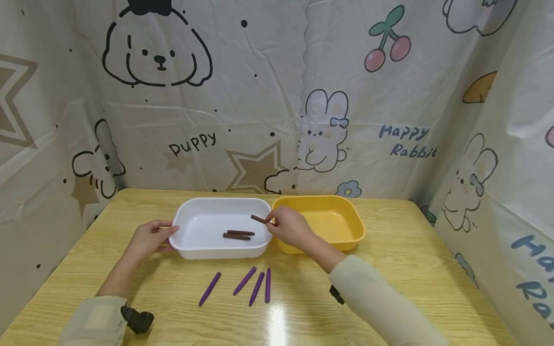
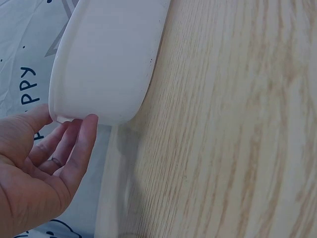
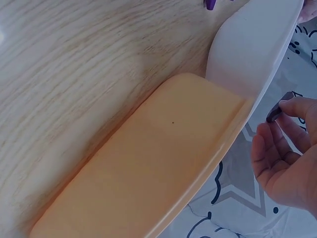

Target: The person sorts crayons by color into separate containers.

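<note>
My left hand (image 1: 149,238) grips the left rim of a white plastic tray (image 1: 203,253), thumb on top and fingers beneath, as the left wrist view shows. Between the thumb and fingers of my right hand (image 1: 292,227) a brown crayon (image 1: 258,219) is pinched, above the place where the white tray meets a yellow tray (image 1: 360,231). Two more brown crayons (image 1: 240,233) lie side by side on the white tray's floor. Several purple crayons (image 1: 209,289) are spread on the table in front of the trays.
The trays stand side by side near the back of a wood-grain table (image 1: 173,317). A printed cloth (image 1: 259,96) hangs behind and along both sides. Small black devices (image 1: 137,319) are worn at the wrists.
</note>
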`<state>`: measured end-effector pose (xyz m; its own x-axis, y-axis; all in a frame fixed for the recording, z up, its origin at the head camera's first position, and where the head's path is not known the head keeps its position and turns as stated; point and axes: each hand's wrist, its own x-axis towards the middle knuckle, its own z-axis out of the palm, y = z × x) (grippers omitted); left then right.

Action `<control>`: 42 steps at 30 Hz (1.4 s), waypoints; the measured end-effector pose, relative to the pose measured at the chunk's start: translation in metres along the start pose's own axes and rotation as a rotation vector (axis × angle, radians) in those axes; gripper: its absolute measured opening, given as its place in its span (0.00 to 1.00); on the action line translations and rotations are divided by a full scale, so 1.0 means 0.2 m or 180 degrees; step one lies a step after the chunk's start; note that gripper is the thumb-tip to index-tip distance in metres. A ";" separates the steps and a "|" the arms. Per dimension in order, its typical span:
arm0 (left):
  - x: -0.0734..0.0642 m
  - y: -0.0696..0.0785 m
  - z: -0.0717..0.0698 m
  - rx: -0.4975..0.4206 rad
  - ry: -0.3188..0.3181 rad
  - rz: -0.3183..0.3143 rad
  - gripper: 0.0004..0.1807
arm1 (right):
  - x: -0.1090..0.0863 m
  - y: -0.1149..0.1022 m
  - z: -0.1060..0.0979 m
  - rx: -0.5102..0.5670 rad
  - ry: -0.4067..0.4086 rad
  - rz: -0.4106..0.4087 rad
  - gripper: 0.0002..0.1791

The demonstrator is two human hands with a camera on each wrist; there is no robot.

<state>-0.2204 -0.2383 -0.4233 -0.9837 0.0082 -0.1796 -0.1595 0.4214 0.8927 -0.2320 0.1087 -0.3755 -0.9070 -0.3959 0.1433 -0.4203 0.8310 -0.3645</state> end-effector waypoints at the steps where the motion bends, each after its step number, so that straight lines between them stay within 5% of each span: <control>1: 0.00 0.00 0.00 -0.0002 0.0000 -0.0003 0.33 | 0.01 0.00 0.01 -0.0015 -0.0005 -0.0027 0.08; 15: 0.00 0.00 0.00 -0.0033 -0.0015 0.0020 0.34 | 0.10 -0.11 0.07 -0.0105 -0.0077 -0.0162 0.08; 29: 0.00 -0.01 -0.01 -0.0030 -0.0010 0.0017 0.34 | 0.20 -0.14 0.22 -0.1341 -0.0019 -0.0424 0.07; 42: 0.00 -0.01 0.00 -0.0016 -0.0015 0.0031 0.35 | 0.24 -0.15 0.31 -0.1574 -0.0387 -0.0051 0.08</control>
<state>-0.2209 -0.2399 -0.4245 -0.9848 0.0164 -0.1727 -0.1503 0.4168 0.8965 -0.2620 0.0398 -0.4140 -0.9032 -0.4284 0.0265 -0.4225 0.8984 0.1201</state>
